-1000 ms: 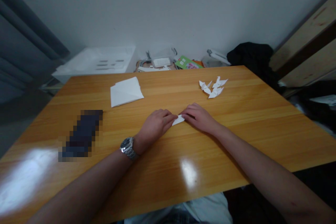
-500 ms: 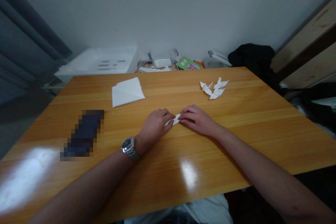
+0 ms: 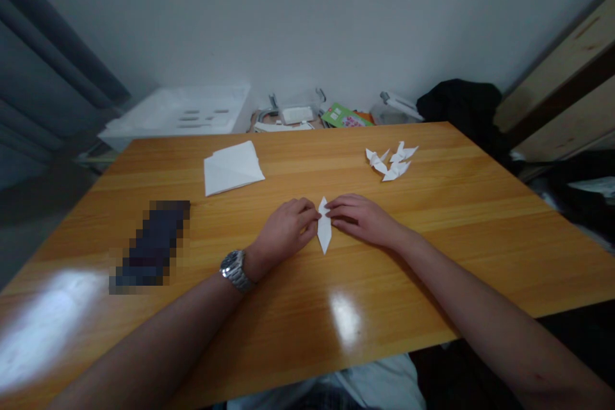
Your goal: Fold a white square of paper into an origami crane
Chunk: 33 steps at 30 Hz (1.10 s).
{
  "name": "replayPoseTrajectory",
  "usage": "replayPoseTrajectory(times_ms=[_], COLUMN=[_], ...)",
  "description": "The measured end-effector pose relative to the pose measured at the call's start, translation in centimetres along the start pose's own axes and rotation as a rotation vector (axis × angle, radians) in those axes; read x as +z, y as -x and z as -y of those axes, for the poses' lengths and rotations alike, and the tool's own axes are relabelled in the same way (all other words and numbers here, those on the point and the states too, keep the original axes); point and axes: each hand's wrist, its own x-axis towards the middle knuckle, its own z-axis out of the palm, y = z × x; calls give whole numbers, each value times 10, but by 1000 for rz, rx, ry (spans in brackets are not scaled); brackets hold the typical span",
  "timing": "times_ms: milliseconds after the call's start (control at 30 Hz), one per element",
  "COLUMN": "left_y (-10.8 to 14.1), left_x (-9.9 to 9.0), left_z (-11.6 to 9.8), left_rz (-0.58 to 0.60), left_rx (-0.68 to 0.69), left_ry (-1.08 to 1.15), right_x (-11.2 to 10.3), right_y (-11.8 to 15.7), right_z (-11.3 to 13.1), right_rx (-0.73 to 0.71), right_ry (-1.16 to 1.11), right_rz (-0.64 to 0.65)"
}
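Note:
A narrow white folded paper [image 3: 325, 234], pointed at both ends, lies on the wooden table between my hands, its long side running toward me. My left hand [image 3: 288, 225], with a metal watch [image 3: 235, 269] at the wrist, has its curled fingers closed on the paper's left edge. From the other side, my right hand [image 3: 362, 218] grips the right edge, its fingertips partly over the paper's upper half. Farther back on the right are several white folded paper birds [image 3: 394, 163] close together.
Loose white paper sheets [image 3: 233, 170] lie at the table's back left. A dark pixelated flat object [image 3: 156, 243] is on the left. Behind the table [image 3: 375, 314] stand a white tray [image 3: 192, 106], a green booklet [image 3: 343, 116] and a black cloth heap [image 3: 459, 102].
The folded paper has turned from slanting and mostly covered by my fingers to lying lengthwise, with more of it showing. Both hands have barely shifted.

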Motion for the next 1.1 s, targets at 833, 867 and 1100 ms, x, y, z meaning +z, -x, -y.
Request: replayPoseTrajectory(times_ms=[833,867,1100], left_y=[0,0,0], left_x=[0,-1,-2], left_z=[2,2,0], left_rz=[29,28,53], left_rx=[18,18,13], left_ry=[134,132,109], right_x=[9,9,10], right_y=[0,0,-1], right_z=[3,3,6], right_rx=[-49,-36,18], right_ry=[-10,-38,-104], right_rz=[-47,-61,-81])
